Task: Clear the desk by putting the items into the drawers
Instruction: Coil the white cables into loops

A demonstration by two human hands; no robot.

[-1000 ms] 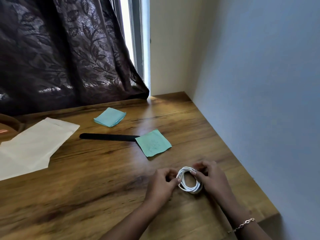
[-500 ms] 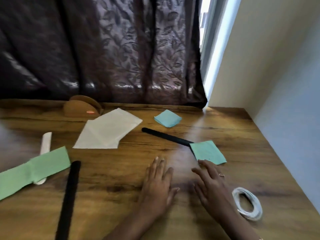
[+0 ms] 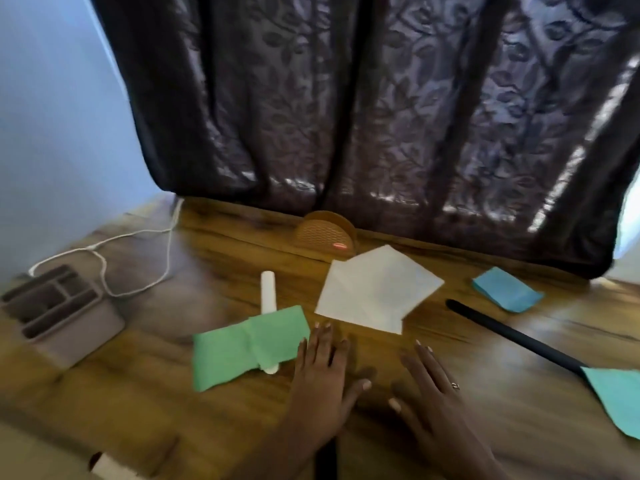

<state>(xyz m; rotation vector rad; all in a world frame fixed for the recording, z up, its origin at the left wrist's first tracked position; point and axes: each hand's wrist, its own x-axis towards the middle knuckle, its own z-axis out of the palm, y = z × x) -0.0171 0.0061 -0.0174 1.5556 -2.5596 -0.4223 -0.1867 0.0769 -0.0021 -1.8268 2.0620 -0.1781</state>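
The left hand [image 3: 322,379] and right hand [image 3: 433,396] are flat, low over the wooden bench [image 3: 156,403], fingers [image 3: 325,341] straight, slightly spread, holding nothing. The left sits just beside the green paper [image 3: 242,348], which overlaps a white tube [image 3: 267,292]; white paper [image 3: 377,292] lies beyond, black stick [image 3: 512,337] to the right.

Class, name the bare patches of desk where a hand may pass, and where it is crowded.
Bare wood: between the grey organizer and the green paper; between the right hand and the black stick. Crowded: the middle, around white paper and white tube.
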